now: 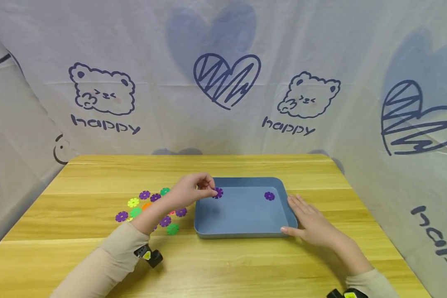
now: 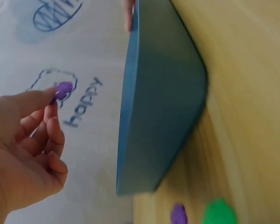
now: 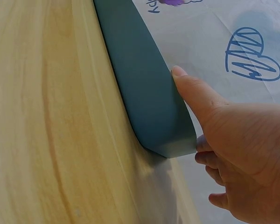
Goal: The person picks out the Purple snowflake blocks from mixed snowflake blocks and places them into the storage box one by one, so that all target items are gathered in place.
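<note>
My left hand (image 1: 191, 190) is over the left end of a blue-grey tray (image 1: 242, 235), pinching a purple snowflake building disc (image 1: 218, 193) between thumb and fingers. The left wrist view shows the same purple disc (image 2: 63, 90) held above the tray's rim. Inside the tray, toward its right end, lies another purple disc (image 1: 269, 196). My right hand (image 1: 314, 221) rests against the tray's right end, fingers extended along the outer wall. Its thumb (image 3: 191, 86) touches the rim near the front corner.
Left of the tray, several loose discs lie on the wooden table (image 1: 223, 269), among them a yellow disc (image 1: 133, 202) and a green disc (image 1: 173, 229). The left forearm hides part of this group. A printed cloth (image 1: 164, 95) hangs behind the table.
</note>
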A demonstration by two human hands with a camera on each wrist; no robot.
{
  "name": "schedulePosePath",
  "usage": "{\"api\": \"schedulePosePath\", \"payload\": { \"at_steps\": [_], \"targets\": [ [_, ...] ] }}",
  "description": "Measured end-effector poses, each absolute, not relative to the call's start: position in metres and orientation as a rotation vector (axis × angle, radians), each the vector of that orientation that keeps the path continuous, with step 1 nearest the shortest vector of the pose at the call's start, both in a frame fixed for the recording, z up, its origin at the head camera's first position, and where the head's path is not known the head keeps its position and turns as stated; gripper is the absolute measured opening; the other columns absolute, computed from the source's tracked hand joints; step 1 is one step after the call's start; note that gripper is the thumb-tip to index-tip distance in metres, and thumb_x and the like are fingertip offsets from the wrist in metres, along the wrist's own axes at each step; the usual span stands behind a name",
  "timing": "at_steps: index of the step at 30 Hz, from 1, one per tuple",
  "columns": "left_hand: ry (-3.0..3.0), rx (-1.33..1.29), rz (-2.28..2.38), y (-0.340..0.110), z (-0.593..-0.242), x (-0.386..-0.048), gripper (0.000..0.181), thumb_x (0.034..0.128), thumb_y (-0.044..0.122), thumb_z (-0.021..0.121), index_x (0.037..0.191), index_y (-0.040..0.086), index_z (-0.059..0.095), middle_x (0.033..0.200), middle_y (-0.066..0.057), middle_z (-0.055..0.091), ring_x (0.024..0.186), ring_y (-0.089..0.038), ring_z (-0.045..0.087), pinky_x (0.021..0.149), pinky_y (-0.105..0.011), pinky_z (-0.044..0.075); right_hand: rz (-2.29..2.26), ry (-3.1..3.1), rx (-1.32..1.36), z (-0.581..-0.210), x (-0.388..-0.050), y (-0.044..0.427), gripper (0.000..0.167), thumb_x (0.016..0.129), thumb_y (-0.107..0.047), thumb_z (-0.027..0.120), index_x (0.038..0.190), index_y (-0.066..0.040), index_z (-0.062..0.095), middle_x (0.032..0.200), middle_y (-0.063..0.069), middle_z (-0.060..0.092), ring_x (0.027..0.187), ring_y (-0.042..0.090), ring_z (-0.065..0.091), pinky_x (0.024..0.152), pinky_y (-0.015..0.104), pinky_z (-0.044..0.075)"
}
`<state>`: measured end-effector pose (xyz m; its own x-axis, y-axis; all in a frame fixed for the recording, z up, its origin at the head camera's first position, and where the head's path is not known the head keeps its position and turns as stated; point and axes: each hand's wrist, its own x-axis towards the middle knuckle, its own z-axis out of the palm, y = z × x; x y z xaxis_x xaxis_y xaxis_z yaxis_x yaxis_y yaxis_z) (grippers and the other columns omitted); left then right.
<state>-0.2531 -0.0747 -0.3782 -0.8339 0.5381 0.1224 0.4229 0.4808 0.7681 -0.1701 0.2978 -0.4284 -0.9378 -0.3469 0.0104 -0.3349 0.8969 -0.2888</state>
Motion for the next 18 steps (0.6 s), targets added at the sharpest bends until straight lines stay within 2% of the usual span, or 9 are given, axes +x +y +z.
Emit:
{"api": "schedulePosePath", "payload": {
  "at_steps": [9, 18],
  "targets": [
    [2.508, 0.79, 1.381, -0.025, -0.374, -0.271, 0.013, 0.0878, 0.02, 0.073, 0.094, 0.011, 0.066, 0.086, -0.002, 0.064, 0.078, -0.014, 0.056, 0.069, -0.024, 0.047, -0.437, 3.024, -0.545, -0.428, -0.17, 0.298, 0.094, 0.09, -0.06, 0.056, 0.151, 0.003, 0.024, 0.159, 0.023, 0.022, 0.147, 0.044, 0.017, 0.115, 0.061, 0.019],
    [2.461, 0.696, 1.402, 0.011, -0.377, -0.282, 0.013, 0.088, 0.023, 0.073, 0.093, 0.013, 0.067, 0.083, -0.001, 0.064, 0.077, -0.015, 0.056, 0.069, -0.024, 0.046, -0.455, 3.022, -0.545, -0.428, -0.17, 0.298, 0.093, 0.09, -0.059, 0.057, 0.152, 0.002, 0.024, 0.159, 0.023, 0.022, 0.147, 0.044, 0.017, 0.115, 0.062, 0.018]
  ]
}}
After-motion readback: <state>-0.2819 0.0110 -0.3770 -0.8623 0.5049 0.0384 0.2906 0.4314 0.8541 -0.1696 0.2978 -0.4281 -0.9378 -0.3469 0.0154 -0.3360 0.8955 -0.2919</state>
